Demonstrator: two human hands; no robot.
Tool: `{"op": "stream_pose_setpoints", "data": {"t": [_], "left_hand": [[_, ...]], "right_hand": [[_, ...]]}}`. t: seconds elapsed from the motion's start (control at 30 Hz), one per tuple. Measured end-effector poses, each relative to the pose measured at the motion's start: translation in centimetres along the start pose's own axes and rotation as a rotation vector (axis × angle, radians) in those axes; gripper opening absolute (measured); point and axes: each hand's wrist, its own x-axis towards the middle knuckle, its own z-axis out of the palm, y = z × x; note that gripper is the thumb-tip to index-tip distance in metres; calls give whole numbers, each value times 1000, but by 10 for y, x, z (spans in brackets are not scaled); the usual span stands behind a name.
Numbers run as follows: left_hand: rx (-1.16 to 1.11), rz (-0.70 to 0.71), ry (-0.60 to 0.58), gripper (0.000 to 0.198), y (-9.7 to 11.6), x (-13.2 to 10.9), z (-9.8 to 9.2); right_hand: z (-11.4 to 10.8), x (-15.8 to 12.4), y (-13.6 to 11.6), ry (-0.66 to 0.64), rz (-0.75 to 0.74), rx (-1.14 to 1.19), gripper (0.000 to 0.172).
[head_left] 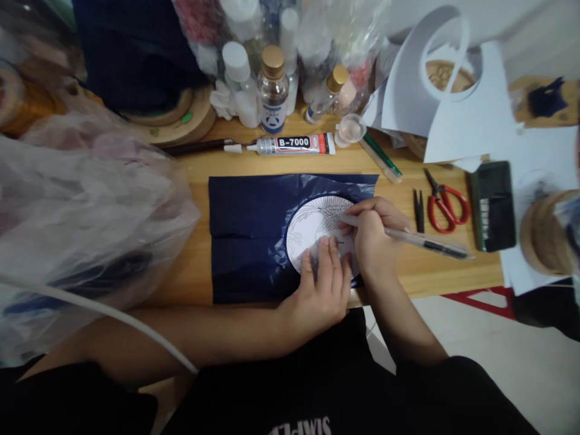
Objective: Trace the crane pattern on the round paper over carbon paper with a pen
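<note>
Right hand [374, 232] pinches a clear pen [426, 243], tip at the round drawing [321, 222]; left hand [322, 290], fingers slightly spread, rests on that drawing atop a dark-blue sheet [251, 241].

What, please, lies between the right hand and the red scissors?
In the head view, black tweezers lie on the table between the right hand and scissors; the pen passes lower in the picture.

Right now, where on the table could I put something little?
Bare tan wooden tabletop shows at the near edge, between the right hand and the white paper, below the red-handled scissors. A thin strip shows between the dark blue sheet and the cloudy plastic bag. The back is crowded with capped bottles and a silver tube.
</note>
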Motion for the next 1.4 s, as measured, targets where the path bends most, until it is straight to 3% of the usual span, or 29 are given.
{"op": "stream_pose_setpoints", "data": {"t": [1.4], "left_hand": [[30, -13, 15, 72, 1, 0, 2]], "right_hand": [[1, 2, -3, 31, 50, -6, 20]]}}
